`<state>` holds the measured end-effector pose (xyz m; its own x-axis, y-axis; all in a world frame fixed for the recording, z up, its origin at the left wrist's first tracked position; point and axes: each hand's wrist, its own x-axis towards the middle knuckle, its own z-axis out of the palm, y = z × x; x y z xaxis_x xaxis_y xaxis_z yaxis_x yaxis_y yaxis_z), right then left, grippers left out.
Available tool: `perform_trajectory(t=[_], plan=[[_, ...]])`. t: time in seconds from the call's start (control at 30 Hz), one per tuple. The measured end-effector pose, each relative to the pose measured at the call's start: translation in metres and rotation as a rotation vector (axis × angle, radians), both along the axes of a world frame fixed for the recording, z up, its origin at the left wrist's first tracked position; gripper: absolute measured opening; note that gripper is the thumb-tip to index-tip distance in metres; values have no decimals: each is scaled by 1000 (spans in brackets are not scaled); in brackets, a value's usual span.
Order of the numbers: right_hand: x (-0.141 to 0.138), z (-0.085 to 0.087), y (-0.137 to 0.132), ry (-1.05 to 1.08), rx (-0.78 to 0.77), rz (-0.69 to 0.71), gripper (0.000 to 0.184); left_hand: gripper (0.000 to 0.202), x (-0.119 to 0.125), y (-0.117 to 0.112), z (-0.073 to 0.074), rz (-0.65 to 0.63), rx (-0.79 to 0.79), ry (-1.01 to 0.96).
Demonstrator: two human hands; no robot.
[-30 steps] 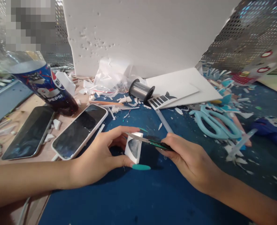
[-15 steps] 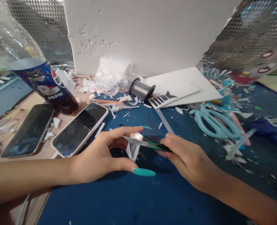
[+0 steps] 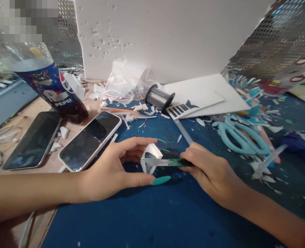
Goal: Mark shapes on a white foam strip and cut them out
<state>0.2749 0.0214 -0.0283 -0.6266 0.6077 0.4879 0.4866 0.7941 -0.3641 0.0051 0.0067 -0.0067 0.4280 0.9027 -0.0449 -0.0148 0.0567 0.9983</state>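
Note:
My left hand [image 3: 121,168], with long turquoise nails, is curled around a small white foam piece [image 3: 154,151] with a dark triangular face. The piece sits between the thumb and the fingers. My right hand [image 3: 206,168] is closed on the dark, green-edged handle of a craft knife [image 3: 171,162]. Its pale, flat blade points left and crosses the front of the foam piece. The grip end of the knife is hidden in the palm. Just behind the right knuckles lies a translucent glue stick [image 3: 183,132].
Two phones [image 3: 90,141] and a leaning Pepsi cup [image 3: 54,91] stand at left. Behind are a wire spool [image 3: 159,96], a plastic bag [image 3: 126,82] and white foam boards [image 3: 211,96]. Blue scissors [image 3: 241,136], a blue glue gun [image 3: 301,146] and foam scraps lie at right.
The foam piece has turned between my left fingers, showing more of its dark face. The knife blade has levelled out across it. The whole view has shifted slightly.

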Motion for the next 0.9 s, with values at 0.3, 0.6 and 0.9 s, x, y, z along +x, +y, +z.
perform_trajectory(t=[0.3, 0.6, 0.9], plan=[[1, 0, -1, 3, -43, -3, 17, 58, 0, 1, -3, -4, 26, -28], [-1, 1, -1, 0, -68, 31, 15, 59, 0, -1, -6, -19, 49, -27], [-1, 2, -1, 9, -106, 53, 16, 59, -2, -1, -9, -24, 125, -2]])
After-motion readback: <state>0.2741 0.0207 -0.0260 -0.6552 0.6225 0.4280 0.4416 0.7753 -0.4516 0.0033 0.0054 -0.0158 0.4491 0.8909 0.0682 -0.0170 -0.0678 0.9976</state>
